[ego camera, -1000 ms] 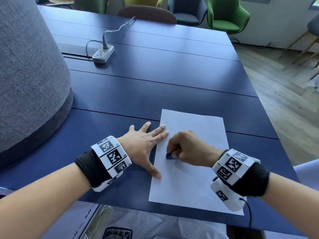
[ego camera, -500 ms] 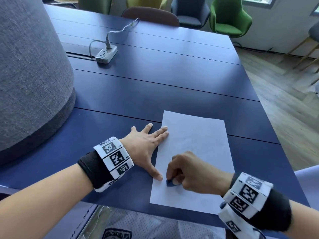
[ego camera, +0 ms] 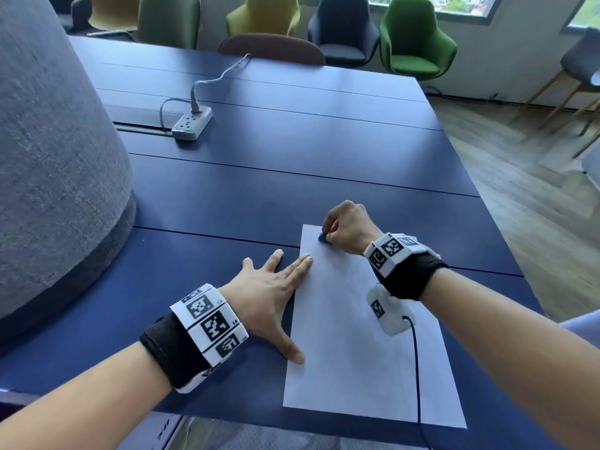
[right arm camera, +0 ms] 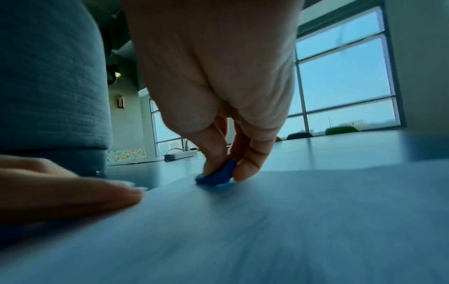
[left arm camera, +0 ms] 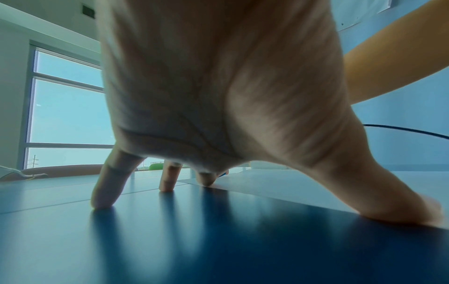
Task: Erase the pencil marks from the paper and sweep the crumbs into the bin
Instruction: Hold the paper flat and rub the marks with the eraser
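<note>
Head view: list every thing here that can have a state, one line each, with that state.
White sheet of paper: flat on the blue table, pinned at its left edge.
Small blue eraser: pinched, pressed on the paper's far left corner.
Left hand: fingers spread, thumb and forefinger on the paper.
Right hand: curled round the eraser.
White power strip: on the table, one cable plugged in.

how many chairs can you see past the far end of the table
6 in the head view: mustard chair, olive chair, brown chair at the table's edge, yellow chair, dark chair, green chair. Others may be cropped.
</note>
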Demonstrator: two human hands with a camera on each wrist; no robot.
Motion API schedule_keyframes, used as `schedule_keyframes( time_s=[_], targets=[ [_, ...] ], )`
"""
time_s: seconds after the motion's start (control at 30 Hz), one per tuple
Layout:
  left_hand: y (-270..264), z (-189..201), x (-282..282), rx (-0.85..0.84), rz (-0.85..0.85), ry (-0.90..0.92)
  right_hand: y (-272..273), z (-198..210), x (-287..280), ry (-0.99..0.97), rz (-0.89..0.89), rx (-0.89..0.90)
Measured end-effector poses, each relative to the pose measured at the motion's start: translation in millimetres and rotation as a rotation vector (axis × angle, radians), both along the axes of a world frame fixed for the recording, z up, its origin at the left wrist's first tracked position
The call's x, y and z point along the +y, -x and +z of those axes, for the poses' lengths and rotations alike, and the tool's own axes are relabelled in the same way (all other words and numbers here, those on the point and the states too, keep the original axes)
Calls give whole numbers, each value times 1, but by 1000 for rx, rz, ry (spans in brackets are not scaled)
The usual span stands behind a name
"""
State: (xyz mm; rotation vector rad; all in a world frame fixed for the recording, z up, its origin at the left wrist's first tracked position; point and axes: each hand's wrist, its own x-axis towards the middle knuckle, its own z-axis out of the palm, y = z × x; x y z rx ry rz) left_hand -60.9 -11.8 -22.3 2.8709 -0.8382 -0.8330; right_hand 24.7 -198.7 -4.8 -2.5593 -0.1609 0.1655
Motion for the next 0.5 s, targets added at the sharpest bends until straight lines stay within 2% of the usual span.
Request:
schedule_keyframes(
  time_s=[0.17, 0.33, 0.5],
  targets=[
    [-1, 0, 0, -9, -17, -7, 22, -1, 1, 20, 161, 63],
    [5, 5, -5, -56, -94, -71, 7, -2, -11, -5, 57, 40],
    [-8, 10, -13, -250, -50, 81, 14, -9, -20, -70, 57, 82]
  ],
)
